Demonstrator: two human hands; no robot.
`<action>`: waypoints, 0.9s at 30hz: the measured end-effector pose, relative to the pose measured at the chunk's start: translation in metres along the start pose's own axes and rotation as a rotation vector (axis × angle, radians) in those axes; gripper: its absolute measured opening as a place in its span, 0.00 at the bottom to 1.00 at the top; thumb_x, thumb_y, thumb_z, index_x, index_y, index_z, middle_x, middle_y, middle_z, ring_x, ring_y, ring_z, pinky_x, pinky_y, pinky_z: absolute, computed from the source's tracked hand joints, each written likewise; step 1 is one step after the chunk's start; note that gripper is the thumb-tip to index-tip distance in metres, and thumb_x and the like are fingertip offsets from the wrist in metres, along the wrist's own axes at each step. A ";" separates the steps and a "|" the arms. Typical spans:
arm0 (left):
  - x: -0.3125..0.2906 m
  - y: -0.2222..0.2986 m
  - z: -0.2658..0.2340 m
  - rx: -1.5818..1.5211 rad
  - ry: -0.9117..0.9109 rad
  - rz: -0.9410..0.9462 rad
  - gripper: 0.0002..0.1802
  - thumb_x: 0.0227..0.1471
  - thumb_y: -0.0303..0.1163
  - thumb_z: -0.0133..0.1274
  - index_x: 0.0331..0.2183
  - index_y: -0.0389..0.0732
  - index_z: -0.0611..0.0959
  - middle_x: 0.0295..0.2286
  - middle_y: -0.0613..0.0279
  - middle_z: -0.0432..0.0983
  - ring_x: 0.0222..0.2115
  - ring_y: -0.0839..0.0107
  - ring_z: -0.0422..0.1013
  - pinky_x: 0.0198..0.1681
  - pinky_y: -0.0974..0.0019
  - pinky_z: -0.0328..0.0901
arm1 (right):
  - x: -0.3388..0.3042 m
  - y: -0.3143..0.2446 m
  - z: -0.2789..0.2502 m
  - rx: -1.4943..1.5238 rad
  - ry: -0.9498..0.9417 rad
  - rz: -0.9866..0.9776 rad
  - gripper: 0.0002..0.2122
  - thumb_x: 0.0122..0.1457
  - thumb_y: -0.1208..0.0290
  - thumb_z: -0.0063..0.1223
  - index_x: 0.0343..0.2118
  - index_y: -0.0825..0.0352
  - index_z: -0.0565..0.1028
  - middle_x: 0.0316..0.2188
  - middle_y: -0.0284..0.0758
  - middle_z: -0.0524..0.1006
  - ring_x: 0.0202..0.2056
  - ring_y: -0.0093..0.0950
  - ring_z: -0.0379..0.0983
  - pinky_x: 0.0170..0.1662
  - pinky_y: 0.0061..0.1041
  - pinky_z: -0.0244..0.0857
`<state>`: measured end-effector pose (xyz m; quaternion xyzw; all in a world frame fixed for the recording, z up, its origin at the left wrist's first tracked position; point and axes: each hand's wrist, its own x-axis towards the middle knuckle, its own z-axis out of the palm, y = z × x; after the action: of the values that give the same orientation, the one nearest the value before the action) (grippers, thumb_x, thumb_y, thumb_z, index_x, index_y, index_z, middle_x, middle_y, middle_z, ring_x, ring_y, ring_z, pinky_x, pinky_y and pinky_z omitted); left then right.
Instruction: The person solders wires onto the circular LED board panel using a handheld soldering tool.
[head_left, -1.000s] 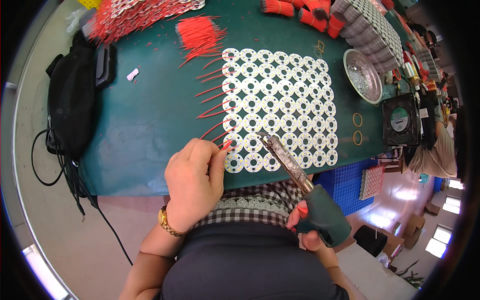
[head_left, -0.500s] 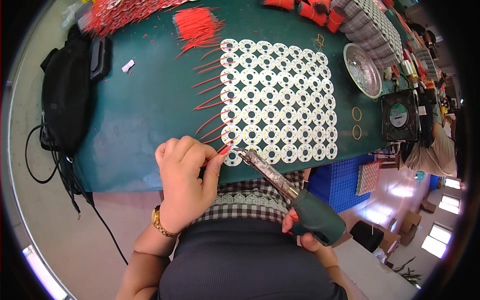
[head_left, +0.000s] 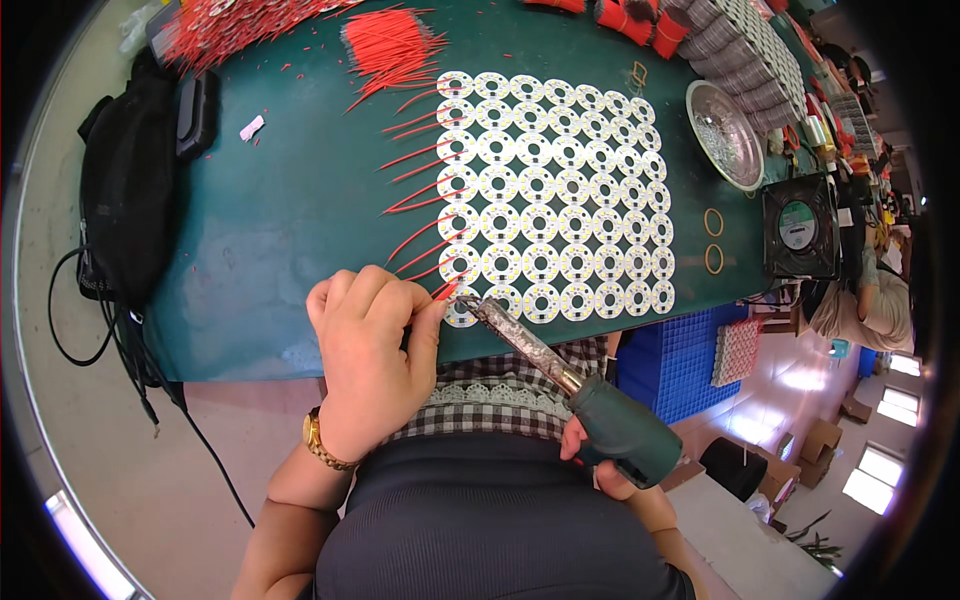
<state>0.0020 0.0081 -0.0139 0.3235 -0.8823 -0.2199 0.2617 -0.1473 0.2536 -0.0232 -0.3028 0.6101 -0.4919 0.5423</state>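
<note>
My left hand pinches a short red wire at the near left corner of a grid of round white LED boards. My right hand grips a dark green soldering iron. Its metal barrel points up and left, and the tip lies over the corner LED board, close to the wire's end; whether it touches cannot be made out. Pairs of red wires stick out leftward from the boards in the left column.
A pile of red wires lies beyond the grid. To the right are a metal bowl, rubber bands, a black fan and stacked boards. A black bag with cables lies left. A person sits far right.
The soldering iron has shifted slightly left, bringing its tip farther over the corner board. My left hand stays almost in place, still pinching the wire. The view has shifted slightly.
</note>
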 end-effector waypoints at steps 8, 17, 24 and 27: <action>-0.001 0.001 -0.001 0.014 0.007 0.018 0.08 0.43 0.25 0.59 0.22 0.42 0.75 0.21 0.65 0.65 0.25 0.65 0.61 0.36 0.62 0.53 | -0.002 0.007 -0.001 -0.012 0.042 -0.192 0.33 0.51 0.40 0.56 0.46 0.68 0.69 0.31 0.37 0.72 0.29 0.26 0.69 0.30 0.24 0.64; -0.001 0.003 -0.009 -0.184 0.108 -0.019 0.06 0.42 0.22 0.61 0.23 0.38 0.79 0.22 0.65 0.73 0.24 0.70 0.66 0.34 0.65 0.60 | -0.006 0.021 -0.006 -0.052 0.064 -0.326 0.36 0.51 0.40 0.55 0.54 0.66 0.66 0.30 0.37 0.70 0.29 0.28 0.69 0.28 0.25 0.64; -0.004 0.006 -0.007 -0.195 0.020 -0.049 0.06 0.43 0.25 0.61 0.23 0.41 0.78 0.21 0.68 0.70 0.25 0.69 0.64 0.38 0.64 0.56 | -0.006 0.009 -0.005 -0.001 0.095 -0.305 0.27 0.55 0.48 0.53 0.40 0.74 0.73 0.23 0.34 0.73 0.23 0.28 0.71 0.29 0.24 0.66; -0.006 0.006 -0.006 -0.110 0.018 -0.041 0.07 0.46 0.26 0.58 0.23 0.41 0.75 0.21 0.66 0.68 0.26 0.67 0.62 0.39 0.64 0.55 | -0.010 0.010 -0.008 0.042 -0.032 -0.288 0.34 0.52 0.44 0.58 0.54 0.66 0.67 0.32 0.37 0.71 0.32 0.27 0.69 0.32 0.24 0.65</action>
<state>0.0066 0.0152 -0.0083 0.3284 -0.8597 -0.2704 0.2827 -0.1505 0.2683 -0.0291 -0.3837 0.5413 -0.5723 0.4819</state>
